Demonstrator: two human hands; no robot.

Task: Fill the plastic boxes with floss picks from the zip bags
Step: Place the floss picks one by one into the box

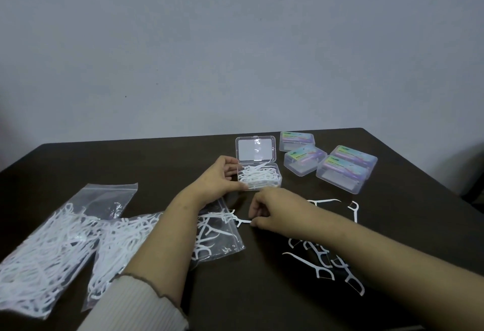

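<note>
We saw the open plastic box just past the table's centre, toward twelve o'clock, its clear lid standing up behind it and a heap of white floss picks inside, near the rim. Our left hand held the box's nine o'clock side, fingers curled on its wall. Our right hand, at the box's six o'clock, pinched one floss pick by its handle at the mouth of the nearer zip bag — that bag lay under the left forearm, picks inside. A second zip bag at eight o'clock was packed full. Four closed boxes sat at two o'clock, and loose picks lay at five o'clock on the dark table.
</note>
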